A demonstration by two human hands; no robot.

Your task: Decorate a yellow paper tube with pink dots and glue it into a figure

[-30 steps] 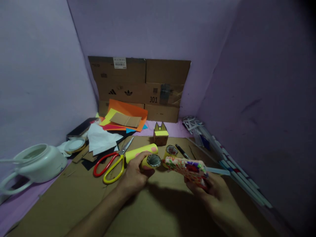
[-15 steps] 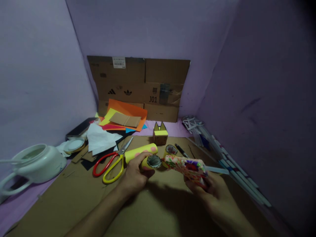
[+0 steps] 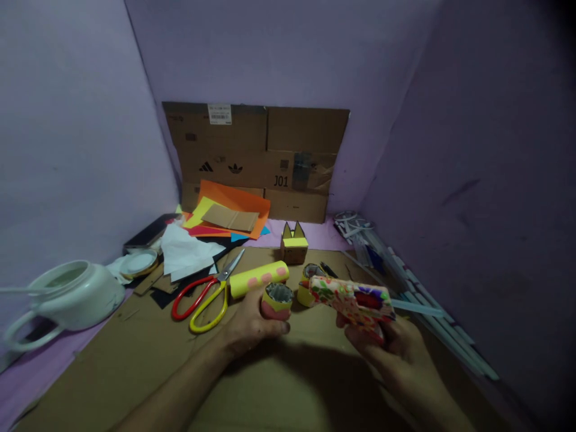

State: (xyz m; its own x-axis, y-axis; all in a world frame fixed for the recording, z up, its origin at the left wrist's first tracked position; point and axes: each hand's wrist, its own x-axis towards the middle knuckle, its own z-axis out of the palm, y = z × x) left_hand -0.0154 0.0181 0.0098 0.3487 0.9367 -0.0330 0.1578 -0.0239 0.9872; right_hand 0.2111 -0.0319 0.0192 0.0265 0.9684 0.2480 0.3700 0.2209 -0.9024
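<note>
My left hand [image 3: 252, 324] is closed around a short yellow cardboard tube [image 3: 277, 303] with a pink patch, its open end tilted up toward me. In my right hand [image 3: 391, 351] is a hot glue gun [image 3: 353, 298] wrapped in floral paper, a pale glue stick [image 3: 418, 307] poking out of its back. The nozzle points left, apart from the held tube. Behind the nozzle stands a second short yellow tube [image 3: 306, 294], partly hidden by the gun. A longer yellow tube with pink spots [image 3: 258, 278] lies just beyond my left hand.
Scissors [image 3: 211, 294] with red and yellow handles lie left of my left hand. Behind are a small cardboard box with pointed ears [image 3: 294, 249], coloured paper [image 3: 252, 201] and a pen [image 3: 328, 269]. A white pot [image 3: 74, 300] stands left; glue sticks [image 3: 443, 318] line the right.
The glue gun has moved right, away from the held tube. My left hand has turned that tube more upright, so its pink patch shows.
</note>
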